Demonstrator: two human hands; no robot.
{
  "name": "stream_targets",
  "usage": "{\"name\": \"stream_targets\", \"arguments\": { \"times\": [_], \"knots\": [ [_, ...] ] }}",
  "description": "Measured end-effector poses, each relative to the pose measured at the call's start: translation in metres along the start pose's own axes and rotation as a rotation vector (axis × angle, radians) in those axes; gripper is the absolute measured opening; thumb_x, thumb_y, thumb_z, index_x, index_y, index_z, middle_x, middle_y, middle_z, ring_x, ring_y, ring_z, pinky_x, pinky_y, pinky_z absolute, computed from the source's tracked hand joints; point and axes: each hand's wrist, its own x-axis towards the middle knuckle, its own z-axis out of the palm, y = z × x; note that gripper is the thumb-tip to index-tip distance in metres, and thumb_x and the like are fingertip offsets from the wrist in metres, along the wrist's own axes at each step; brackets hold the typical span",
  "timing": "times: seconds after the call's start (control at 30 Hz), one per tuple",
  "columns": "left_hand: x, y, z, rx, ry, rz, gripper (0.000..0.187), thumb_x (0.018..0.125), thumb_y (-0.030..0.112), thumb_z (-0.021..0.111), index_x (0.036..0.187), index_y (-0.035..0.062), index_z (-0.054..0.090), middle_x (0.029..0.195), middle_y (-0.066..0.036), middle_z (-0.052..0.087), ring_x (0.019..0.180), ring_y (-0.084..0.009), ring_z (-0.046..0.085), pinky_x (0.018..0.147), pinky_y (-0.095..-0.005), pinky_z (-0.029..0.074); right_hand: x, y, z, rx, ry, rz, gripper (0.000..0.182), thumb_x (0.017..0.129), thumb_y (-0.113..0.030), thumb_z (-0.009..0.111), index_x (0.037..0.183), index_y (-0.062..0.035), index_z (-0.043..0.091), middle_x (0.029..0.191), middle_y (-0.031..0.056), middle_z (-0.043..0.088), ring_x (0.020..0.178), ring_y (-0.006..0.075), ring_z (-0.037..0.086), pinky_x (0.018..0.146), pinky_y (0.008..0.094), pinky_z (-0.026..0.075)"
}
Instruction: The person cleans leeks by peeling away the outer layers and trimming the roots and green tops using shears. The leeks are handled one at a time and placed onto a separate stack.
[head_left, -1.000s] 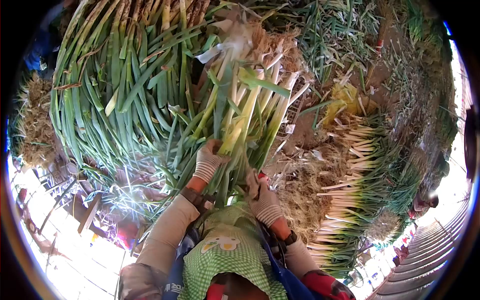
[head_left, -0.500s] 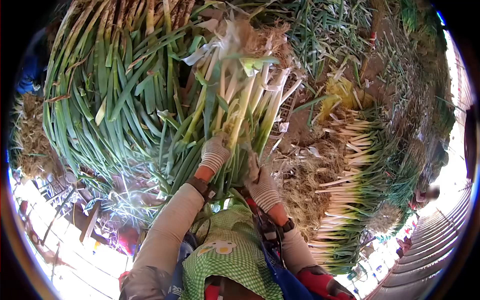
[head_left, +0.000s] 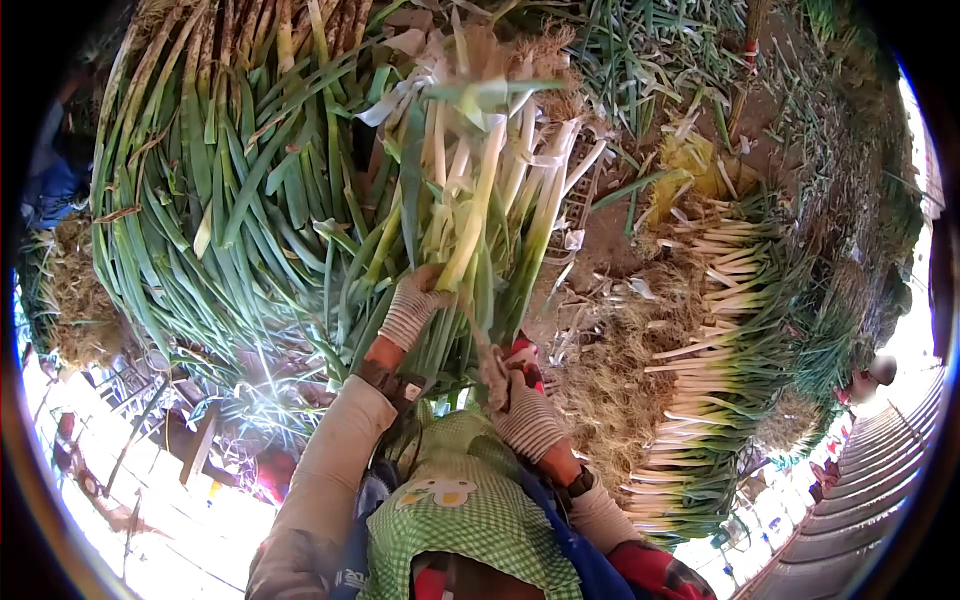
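Note:
A thick bundle of green onions (head_left: pixel 470 220) with pale stalks and rooty ends stands up in front of me. My left hand (head_left: pixel 412 305), in a knit glove, is closed around the stalks near the middle of the bundle. My right hand (head_left: pixel 520 405), also gloved, grips the green leaf end lower down, with a red tool (head_left: pixel 524 352) partly hidden in it. A green checked apron (head_left: pixel 455 500) covers my lap below.
A large heap of long green onions (head_left: pixel 220 170) lies to the left. Rows of trimmed onions (head_left: pixel 720 330) are stacked at the right beside dry roots and peelings (head_left: pixel 610 370). Another person's head (head_left: pixel 878 372) shows at the far right edge.
My right hand slid down and back toward my body along the leaves. The bundle shifted slightly, and my left hand kept its hold on the stalks.

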Motion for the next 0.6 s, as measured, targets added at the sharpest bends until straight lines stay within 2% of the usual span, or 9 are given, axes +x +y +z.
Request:
{"name": "stream_targets", "arguments": {
  "times": [0.03, 0.13, 0.2, 0.27, 0.33, 0.37, 0.47, 0.6],
  "knots": [
    [0.001, 0.000, 0.000, -0.016, -0.017, -0.014, 0.048, 0.072, -0.006, 0.068, 0.117, -0.0073, 0.050, 0.102, -0.009, 0.062, 0.091, -0.0168, 0.060, 0.084, -0.0272, 0.049, 0.000, -0.004, -0.002, 0.013, -0.021, 0.019, 0.052, 0.082, -0.027, 0.054, 0.117, 0.0082, 0.037, 0.073, 0.0236, 0.060, 0.067, 0.0375, 0.062, 0.060, 0.0434, 0.048],
    [0.002, 0.005, -0.004, -0.057, -0.036, -0.059, 0.046, 0.073, -0.006, 0.067, 0.117, -0.0064, 0.051, 0.103, -0.010, 0.062, 0.091, -0.0164, 0.060, 0.085, -0.0263, 0.048, 0.013, 0.007, 0.003, 0.186, 0.215, 0.044, 0.059, 0.078, -0.025, 0.064, 0.122, 0.0019, 0.036, 0.085, 0.0254, 0.061, 0.077, 0.0411, 0.061, 0.066, 0.0451, 0.049],
    [0.004, 0.005, -0.001, 0.047, 0.025, -0.004, 0.046, 0.071, -0.003, 0.068, 0.114, -0.0064, 0.052, 0.101, -0.011, 0.063, 0.092, -0.0188, 0.060, 0.084, -0.0283, 0.047, 0.019, 0.015, 0.007, 0.267, 0.146, -0.022, 0.055, 0.076, -0.024, 0.067, 0.116, 0.0016, 0.040, 0.084, 0.0252, 0.061, 0.079, 0.0405, 0.061, 0.067, 0.0445, 0.048],
    [0.003, -0.001, 0.004, 0.151, 0.078, 0.047, 0.045, 0.070, -0.003, 0.069, 0.112, -0.0063, 0.053, 0.100, -0.012, 0.064, 0.092, -0.0206, 0.061, 0.085, -0.0296, 0.047, 0.016, 0.012, 0.014, 0.067, 0.111, 0.021, 0.051, 0.075, -0.023, 0.069, 0.111, 0.0016, 0.042, 0.083, 0.0250, 0.060, 0.079, 0.0403, 0.061, 0.067, 0.0441, 0.048],
    [0.003, -0.003, 0.008, 0.259, 0.132, 0.110, 0.044, 0.069, -0.003, 0.069, 0.110, -0.0059, 0.053, 0.100, -0.013, 0.064, 0.093, -0.0218, 0.061, 0.086, -0.0300, 0.047, 0.024, -0.003, -0.002, 0.079, 0.110, 0.084, 0.050, 0.075, -0.024, 0.069, 0.108, 0.0024, 0.043, 0.081, 0.0245, 0.060, 0.079, 0.0405, 0.061, 0.067, 0.0436, 0.048],
    [0.005, -0.006, 0.006, 0.323, 0.138, 0.126, 0.049, 0.067, -0.002, 0.070, 0.113, -0.0049, 0.051, 0.099, -0.013, 0.064, 0.092, -0.0218, 0.061, 0.085, -0.0300, 0.047, 0.029, -0.008, -0.008, 0.087, 0.112, 0.111, 0.050, 0.075, -0.025, 0.069, 0.107, 0.0028, 0.043, 0.080, 0.0242, 0.060, 0.078, 0.0406, 0.060, 0.067, 0.0433, 0.048],
    [0.009, -0.001, 0.002, 0.217, 0.021, -0.029, 0.051, 0.070, -0.001, 0.072, 0.115, -0.0038, 0.049, 0.102, -0.012, 0.062, 0.096, -0.0184, 0.058, 0.085, -0.0280, 0.047, 0.051, 0.007, -0.008, 0.143, 0.214, 0.114, 0.048, 0.076, -0.025, 0.067, 0.107, 0.0024, 0.043, 0.078, 0.0243, 0.060, 0.078, 0.0411, 0.060, 0.067, 0.0440, 0.048],
    [0.021, 0.014, 0.007, 0.174, -0.141, -0.105, 0.074, 0.067, 0.006, 0.076, 0.132, 0.0022, 0.040, 0.104, -0.012, 0.062, 0.086, -0.0180, 0.061, 0.079, -0.0305, 0.049, 0.034, 0.010, -0.013, 0.110, 0.193, 0.170, 0.045, 0.077, -0.025, 0.066, 0.106, 0.0011, 0.043, 0.079, 0.0245, 0.060, 0.077, 0.0405, 0.061, 0.067, 0.0446, 0.048]
  ]
}}
